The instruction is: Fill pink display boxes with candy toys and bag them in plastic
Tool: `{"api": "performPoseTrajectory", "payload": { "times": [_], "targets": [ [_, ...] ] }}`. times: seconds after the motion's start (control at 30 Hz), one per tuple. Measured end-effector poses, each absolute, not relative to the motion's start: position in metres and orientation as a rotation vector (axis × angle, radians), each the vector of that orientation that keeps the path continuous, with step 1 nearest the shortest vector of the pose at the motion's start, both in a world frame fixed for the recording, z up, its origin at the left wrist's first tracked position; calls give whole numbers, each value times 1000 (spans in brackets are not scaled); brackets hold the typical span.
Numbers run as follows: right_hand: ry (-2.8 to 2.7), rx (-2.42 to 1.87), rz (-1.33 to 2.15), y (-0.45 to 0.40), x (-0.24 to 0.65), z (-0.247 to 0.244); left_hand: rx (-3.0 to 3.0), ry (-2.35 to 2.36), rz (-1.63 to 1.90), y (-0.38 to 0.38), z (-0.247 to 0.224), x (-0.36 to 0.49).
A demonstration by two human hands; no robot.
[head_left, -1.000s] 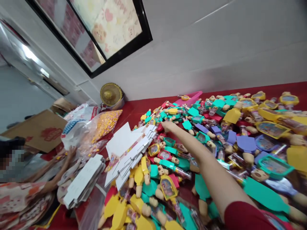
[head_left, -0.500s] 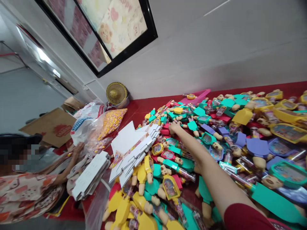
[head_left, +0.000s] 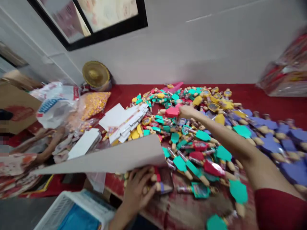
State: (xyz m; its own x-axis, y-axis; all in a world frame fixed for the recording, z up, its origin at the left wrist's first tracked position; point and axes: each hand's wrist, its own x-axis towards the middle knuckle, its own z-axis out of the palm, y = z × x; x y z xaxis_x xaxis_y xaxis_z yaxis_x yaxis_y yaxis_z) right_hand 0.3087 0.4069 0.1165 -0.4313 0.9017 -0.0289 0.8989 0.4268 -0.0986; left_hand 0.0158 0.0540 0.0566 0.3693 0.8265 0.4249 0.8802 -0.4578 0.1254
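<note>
My left hand [head_left: 139,188] is low in the middle of the head view, its fingers curled over several small toys with tan ends, beside a dark tray [head_left: 168,182]. A large white card box flap [head_left: 115,156] stands slanted just behind these fingers. My right arm reaches across the pile, and my right hand [head_left: 187,111] is closed on a red toy [head_left: 172,111] with a tan end. Green, yellow, red and purple toys [head_left: 202,135] lie heaped around and below it.
Flat white cartons [head_left: 124,118] are stacked left of the pile. A bag of orange candy [head_left: 97,102], a straw hat [head_left: 96,74] and plastic bags [head_left: 56,107] stand farther left. Another person's arms [head_left: 51,143] are at the left edge. A white basket [head_left: 57,210] is at the lower left.
The view has swung right. My left hand and the slanted white flap have come into view. My right hand now holds a red toy raised from the pile.
</note>
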Motion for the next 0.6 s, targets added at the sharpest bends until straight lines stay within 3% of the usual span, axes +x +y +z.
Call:
{"api": "performPoseTrajectory", "payload": {
  "times": [0.2, 0.4, 0.47, 0.6],
  "targets": [
    [-2169, -1698, 590, 246, 418, 80, -2662, -1691, -724, 56, 73, 18],
    [-1512, -1216, 1514, 91, 382, 21, -2888, -1640, -1117, 71, 117, 46],
    [-1350, -1017, 1702, 60, 356, 14, -3168, -1477, -1012, 80, 139, 61],
    [-1283, -823, 1906, 33, 325, 7, -3545, -1378, -374, 90, 186, 68]
  ]
}}
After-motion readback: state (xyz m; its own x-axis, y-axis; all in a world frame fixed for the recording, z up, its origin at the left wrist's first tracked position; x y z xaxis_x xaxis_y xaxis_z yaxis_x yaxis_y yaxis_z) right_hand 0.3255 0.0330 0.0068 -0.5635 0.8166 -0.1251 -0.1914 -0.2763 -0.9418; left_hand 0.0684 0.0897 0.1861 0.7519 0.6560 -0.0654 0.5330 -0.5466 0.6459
